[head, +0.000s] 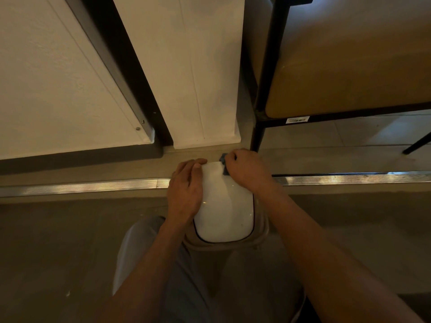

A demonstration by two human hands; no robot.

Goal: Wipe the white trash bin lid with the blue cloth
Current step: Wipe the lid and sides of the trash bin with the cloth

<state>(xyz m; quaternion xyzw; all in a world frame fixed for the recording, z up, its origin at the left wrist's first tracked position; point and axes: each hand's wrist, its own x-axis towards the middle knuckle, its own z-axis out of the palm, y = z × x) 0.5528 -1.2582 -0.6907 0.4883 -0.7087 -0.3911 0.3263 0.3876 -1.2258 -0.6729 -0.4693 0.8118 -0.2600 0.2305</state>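
Note:
The white trash bin lid lies below me at the centre of the head view, glossy, with a dark rim line at its near edge. My left hand rests on the lid's left side, fingers fairly straight and reaching its far edge. My right hand grips the blue cloth at the lid's far right corner. Only a small blue patch of cloth shows beside the curled fingers; the rest is hidden under the hand.
A white wall panel and a dark door frame stand just beyond the bin. A black metal frame with a tan board stands at the right. A metal floor strip runs across the floor. My leg is beside the bin.

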